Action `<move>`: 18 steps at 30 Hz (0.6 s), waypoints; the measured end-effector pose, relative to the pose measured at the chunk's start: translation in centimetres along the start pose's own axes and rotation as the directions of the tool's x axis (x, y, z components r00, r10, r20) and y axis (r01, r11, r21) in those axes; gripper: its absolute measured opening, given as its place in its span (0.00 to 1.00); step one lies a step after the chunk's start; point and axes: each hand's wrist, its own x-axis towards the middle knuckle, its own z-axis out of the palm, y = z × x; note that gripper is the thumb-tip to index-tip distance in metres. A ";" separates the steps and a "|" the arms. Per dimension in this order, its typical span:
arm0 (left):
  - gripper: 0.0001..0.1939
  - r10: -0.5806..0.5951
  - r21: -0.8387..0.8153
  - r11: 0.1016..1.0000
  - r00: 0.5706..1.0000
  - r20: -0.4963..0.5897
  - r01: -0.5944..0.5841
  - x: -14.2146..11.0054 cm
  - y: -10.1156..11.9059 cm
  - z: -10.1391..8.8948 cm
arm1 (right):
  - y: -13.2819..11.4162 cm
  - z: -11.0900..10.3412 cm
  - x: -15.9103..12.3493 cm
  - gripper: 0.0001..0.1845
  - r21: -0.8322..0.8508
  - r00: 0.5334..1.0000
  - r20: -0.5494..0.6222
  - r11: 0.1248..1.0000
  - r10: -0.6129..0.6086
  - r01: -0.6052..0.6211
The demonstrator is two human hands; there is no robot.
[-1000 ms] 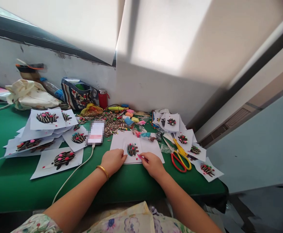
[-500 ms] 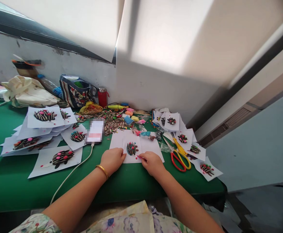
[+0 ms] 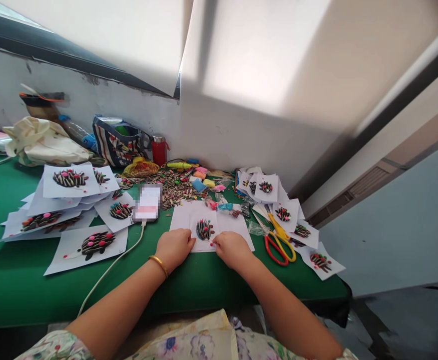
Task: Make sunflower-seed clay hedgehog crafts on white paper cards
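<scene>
Okay, so the seed hedgehog (image 3: 204, 230) sits on a small card (image 3: 201, 246) dead centre, btwn both hands, just beyond the fingertips and a touch L of the R hand (image 3: 234, 250). Its long axis runs approx wall-to-body, dark feet out to the R, a red dot (image 3: 211, 244) at the end nearest the person. R hand's the closer one: fingertips bunched right beside that dot, maybe touching; can't tell if anything's pinched in them. L hand (image 3: 174, 246) is curled w/ its thumb tip at the card's L edge, and whether it's gripping the paper or only resting there, can't tell either. Card lies flat on a bigger white sheet (image 3: 237, 229), on the green table (image 3: 203, 285). Over to the R, scissors (image 3: 279, 242) w/ red and yellow handles, well apart from the fingers. Writing, then: phone (image 3: 147, 202) screen's pixelated, no text there; red flask (image 3: 159, 151) shows no brand I can make out; colored packets (image 3: 199, 185) by the seed pile (image 3: 175, 190), no labels legible; the front L card (image 3: 66, 257) has a tiny dark scribble nr one corner, too small to read.
</scene>
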 end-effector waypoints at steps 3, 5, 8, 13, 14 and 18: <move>0.17 0.004 -0.004 1.000 1.000 0.001 -0.004 0.0 0.0 0.0 | 1.1 1.5 -0.7 0.13 0.101 0.996 -0.086 0.995 -0.001 0.010; 0.17 0.008 -0.006 1.000 1.000 -0.002 -0.008 0.0 0.0 0.0 | 1.8 2.4 -1.3 0.14 0.164 0.989 -0.145 0.986 -0.013 0.037; 0.17 0.014 -0.009 1.000 1.000 -0.004 -0.014 0.0 -0.1 0.1 | 2.6 3.3 -2.2 0.14 0.223 0.981 -0.195 0.973 -0.010 0.054; 0.17 0.022 -0.018 1.000 1.000 -0.006 -0.023 0.0 -0.1 0.1 | 4.0 3.0 -2.8 0.17 0.291 0.966 -0.257 0.956 0.036 0.042; 0.16 0.023 -0.021 1.000 1.000 -0.008 -0.023 0.0 -0.1 0.1 | 4.3 2.8 -2.6 0.18 0.285 0.961 -0.271 0.958 0.062 0.019; 0.16 0.020 -0.041 0.999 0.999 -0.027 -0.021 -0.1 -0.3 0.3 | 5.7 1.9 -1.1 0.22 0.167 0.953 -0.262 0.980 0.152 -0.111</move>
